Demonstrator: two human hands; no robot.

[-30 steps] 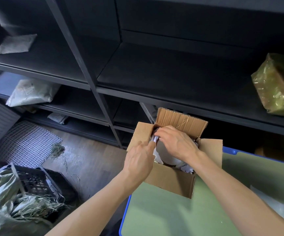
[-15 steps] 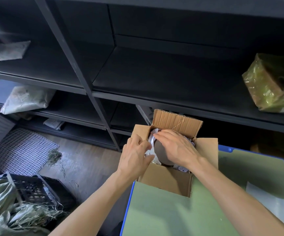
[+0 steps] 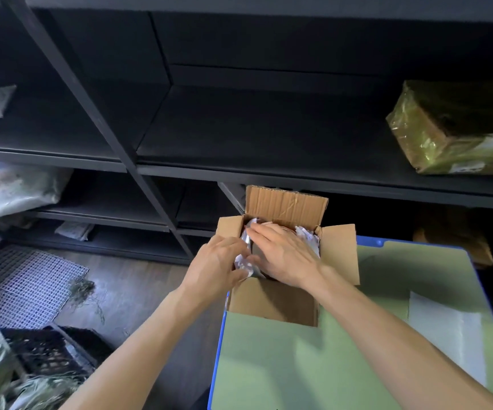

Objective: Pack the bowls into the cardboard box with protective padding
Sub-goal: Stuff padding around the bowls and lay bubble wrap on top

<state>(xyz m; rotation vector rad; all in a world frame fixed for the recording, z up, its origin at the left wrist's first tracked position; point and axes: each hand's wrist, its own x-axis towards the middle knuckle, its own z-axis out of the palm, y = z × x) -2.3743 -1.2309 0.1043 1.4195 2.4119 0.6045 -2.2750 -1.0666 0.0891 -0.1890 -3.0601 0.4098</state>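
The box [image 3: 271, 300] is stood open on the far left corner of a table [image 3: 298, 365], its four flaps turned up or outward, and its inside is mostly covered by two hands. Behind it, dark shelving [image 3: 239, 128] fills the upper frame; its lower bays are too dim to be read. The table's green top is edged in blue and cut off at the bottom and right. A parcel [image 3: 458, 128] wrapped in yellowish film is laid on a shelf at the right and is clipped by the frame edge. At the lower left a black crate [image 3: 47, 353] is partly buried under straw and pale sacking, with a white mesh [image 3: 23, 282] spread on the floor beyond it. A pale bag [image 3: 20, 193] is seen on a low shelf at the left. A white sheet [image 3: 446, 329] is laid on the table's right side. The right hand [image 3: 286, 255] is spread flat, fingers straight, over the contents of the box. The left hand [image 3: 215, 267] is curled at the box's left wall, pinching crumpled white padding [image 3: 307, 241], which is packed along both sides. The bowls are hidden beneath the hands; only a dark grey sliver [image 3: 254, 252] is shown between them, and what it belongs to cannot be told.
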